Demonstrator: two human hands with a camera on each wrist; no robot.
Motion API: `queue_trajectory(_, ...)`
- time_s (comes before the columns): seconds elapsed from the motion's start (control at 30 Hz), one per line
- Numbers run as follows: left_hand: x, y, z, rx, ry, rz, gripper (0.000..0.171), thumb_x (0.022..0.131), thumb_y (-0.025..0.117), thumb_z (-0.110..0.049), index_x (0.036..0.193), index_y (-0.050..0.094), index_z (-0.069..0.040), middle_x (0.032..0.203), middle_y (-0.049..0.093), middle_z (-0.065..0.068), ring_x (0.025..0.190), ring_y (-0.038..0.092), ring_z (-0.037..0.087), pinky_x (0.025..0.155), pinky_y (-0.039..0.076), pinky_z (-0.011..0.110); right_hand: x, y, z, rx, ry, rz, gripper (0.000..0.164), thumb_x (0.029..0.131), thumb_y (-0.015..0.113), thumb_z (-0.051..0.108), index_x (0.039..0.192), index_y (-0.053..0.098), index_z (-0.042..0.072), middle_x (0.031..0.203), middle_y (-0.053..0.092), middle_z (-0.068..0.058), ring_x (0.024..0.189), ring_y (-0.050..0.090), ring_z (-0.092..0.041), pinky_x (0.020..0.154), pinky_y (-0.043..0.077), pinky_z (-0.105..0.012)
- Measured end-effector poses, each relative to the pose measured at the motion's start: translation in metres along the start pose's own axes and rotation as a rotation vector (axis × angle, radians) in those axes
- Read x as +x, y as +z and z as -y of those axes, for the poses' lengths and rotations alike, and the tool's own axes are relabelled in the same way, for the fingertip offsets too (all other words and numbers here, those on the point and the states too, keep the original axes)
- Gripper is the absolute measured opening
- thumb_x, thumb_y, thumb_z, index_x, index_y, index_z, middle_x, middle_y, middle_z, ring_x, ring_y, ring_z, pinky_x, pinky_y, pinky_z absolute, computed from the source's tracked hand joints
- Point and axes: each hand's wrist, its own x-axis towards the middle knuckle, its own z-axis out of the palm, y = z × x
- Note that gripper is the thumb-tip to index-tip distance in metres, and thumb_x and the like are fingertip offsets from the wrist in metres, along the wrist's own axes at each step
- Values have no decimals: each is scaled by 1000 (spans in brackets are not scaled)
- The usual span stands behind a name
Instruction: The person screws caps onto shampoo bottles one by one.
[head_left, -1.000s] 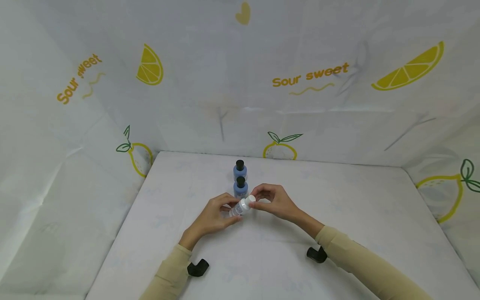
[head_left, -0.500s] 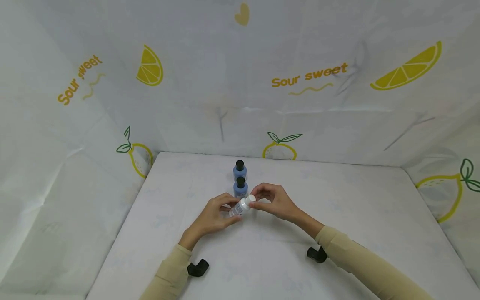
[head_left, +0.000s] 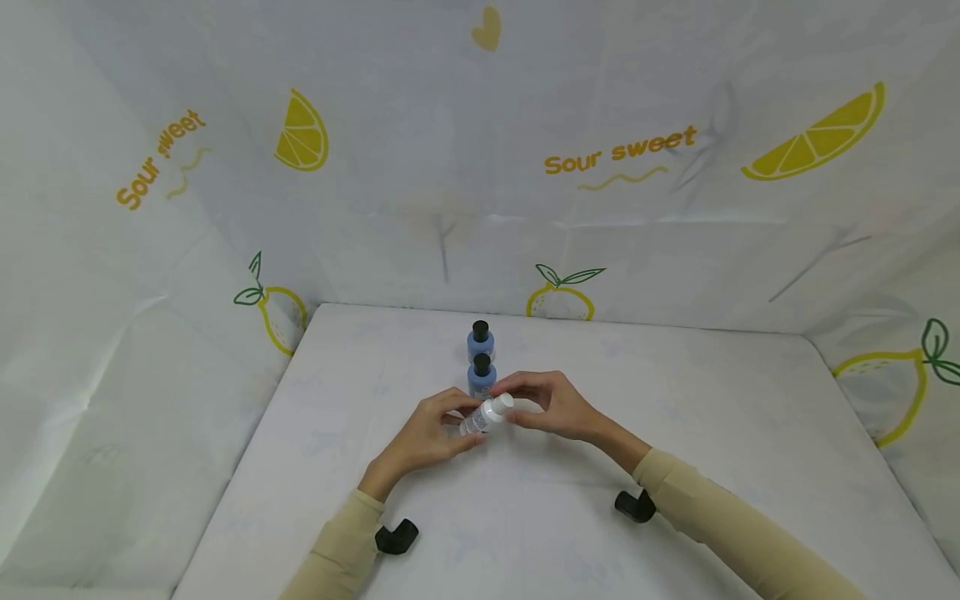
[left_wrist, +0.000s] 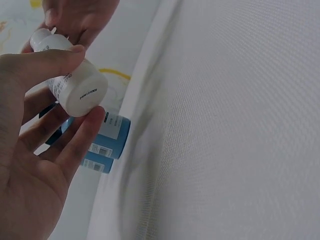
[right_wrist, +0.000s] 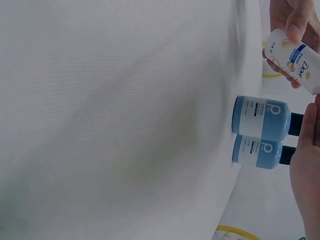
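The left hand [head_left: 426, 432] holds a small white Dove-labelled bottle [head_left: 480, 418] tilted, its cap towards the upper right. In the left wrist view, thumb and fingers grip the bottle [left_wrist: 82, 87] near its base. The right hand [head_left: 558, 406] has thumb and fingers around the white cap [head_left: 504, 402]; exact finger contact is partly hidden. In the right wrist view, the label of the bottle [right_wrist: 297, 60] is visible. Just behind the hands stand two blue bottles with black caps, the nearer blue bottle [head_left: 482, 379] and the farther blue bottle [head_left: 480, 340].
A white-covered table [head_left: 720, 417] lies below the hands. White sheeting printed with lemons [head_left: 560, 302] rises behind and at the sides. Black wrist-mounted pieces show at each sleeve, the left piece [head_left: 396, 537] and the right piece [head_left: 634, 506].
The right fingers have shifted around the cap, index to the left and thumb to the right. The white bottle has moved very slightly right; the blue bottles stay put.
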Motion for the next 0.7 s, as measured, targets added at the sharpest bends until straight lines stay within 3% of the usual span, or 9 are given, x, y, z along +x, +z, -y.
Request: queue_trajectory(0.7, 2, -2, -1, 1, -2, -22, 42, 90, 90, -14, 129, 76, -6, 114, 74, 6, 105, 72, 18, 91, 68, 27, 0, 0, 3, -78, 36, -80, 32, 94, 81, 0, 126, 76, 0, 125, 78, -21, 110, 73, -6, 104, 62, -21)
